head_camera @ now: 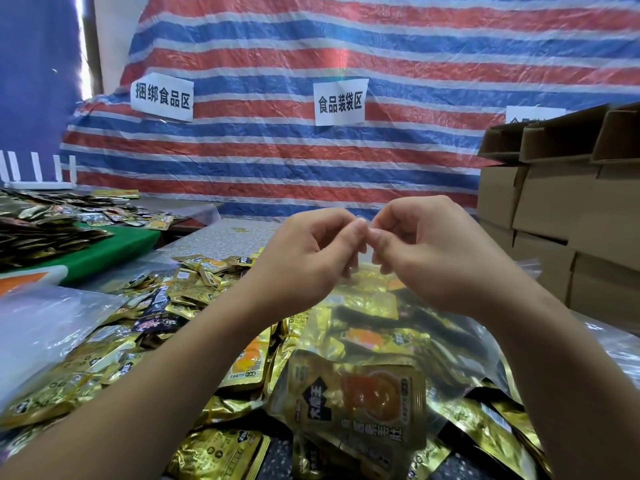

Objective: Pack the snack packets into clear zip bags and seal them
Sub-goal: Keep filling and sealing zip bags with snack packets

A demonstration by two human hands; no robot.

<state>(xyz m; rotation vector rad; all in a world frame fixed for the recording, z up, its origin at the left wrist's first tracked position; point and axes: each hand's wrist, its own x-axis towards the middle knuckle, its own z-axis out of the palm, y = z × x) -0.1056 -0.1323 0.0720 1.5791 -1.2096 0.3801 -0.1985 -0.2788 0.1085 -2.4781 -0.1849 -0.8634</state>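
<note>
While both hands meet above the table, left hand (311,251) and right hand (426,251) pinching top edge of clear bag (381,341), gold snack packets (360,403) inside, loose packets (166,306) scattered beside.

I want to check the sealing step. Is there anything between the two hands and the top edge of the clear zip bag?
Nothing visible is. The left hand and the right hand already pinch the top edge of the clear zip bag where their fingertips meet. Gold snack packets show inside the bag, below the pinched edge.
</note>
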